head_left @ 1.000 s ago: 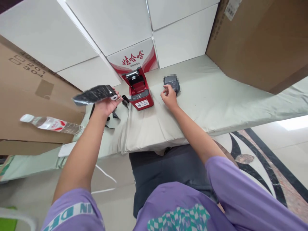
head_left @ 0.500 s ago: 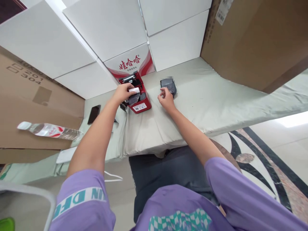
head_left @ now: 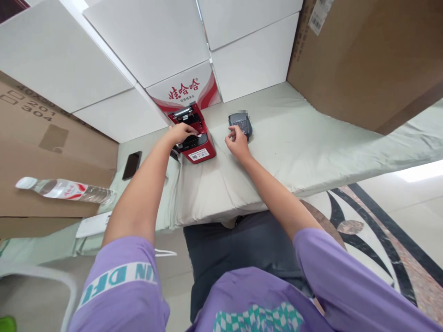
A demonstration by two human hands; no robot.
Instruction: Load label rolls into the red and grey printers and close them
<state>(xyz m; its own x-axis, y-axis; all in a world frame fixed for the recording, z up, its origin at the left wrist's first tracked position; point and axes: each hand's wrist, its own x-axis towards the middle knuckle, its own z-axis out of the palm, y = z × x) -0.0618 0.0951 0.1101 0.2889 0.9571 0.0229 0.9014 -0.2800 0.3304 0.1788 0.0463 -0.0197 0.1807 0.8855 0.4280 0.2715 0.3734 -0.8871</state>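
A small red printer (head_left: 199, 150) stands on the pale green cloth-covered table (head_left: 294, 147) with its top bay open. My left hand (head_left: 180, 133) reaches into that bay, fingers closed around a white paper roll (head_left: 195, 134) of which only a sliver shows. My right hand (head_left: 236, 139) rests on the cloth to the printer's right. Its fingertips touch the near edge of a dark grey lid-like part (head_left: 241, 123) without holding it.
A black phone (head_left: 131, 164) lies left of the printer, and a plastic water bottle (head_left: 65, 190) lies further left. White boxes (head_left: 256, 60), one red-printed box (head_left: 185, 87) and brown cartons (head_left: 367, 60) wall in the table's back and right. Patterned floor lies on the right.
My left hand carried the roll, held up at the left in a black wrapper, over to the printer and lowered it into the open bay. The right hand stayed by the grey part.
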